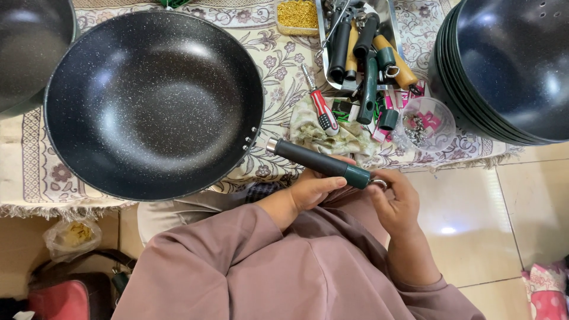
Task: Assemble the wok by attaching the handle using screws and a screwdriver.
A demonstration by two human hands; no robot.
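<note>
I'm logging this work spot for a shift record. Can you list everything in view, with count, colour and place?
wok: one, black speckled, on the cloth at left
handle: one, dark grey with green end, held by both hands beside the wok's rivets
cloth: one, cream floral, under the things
screwdriver: one, red and white grip, on a rag at centre
rag: one, pale, crumpled
tray: one, metal, top centre, holding spare handles, black, green and tan
gold box: one, top centre, small gold parts
bowl: one, clear, small metal parts
pan stack: dark, right
pan: one, dark, top left
bag: one, clear plastic, on the floor lower left
left hand: on the handle's middle
right hand: at the handle's green end
</note>
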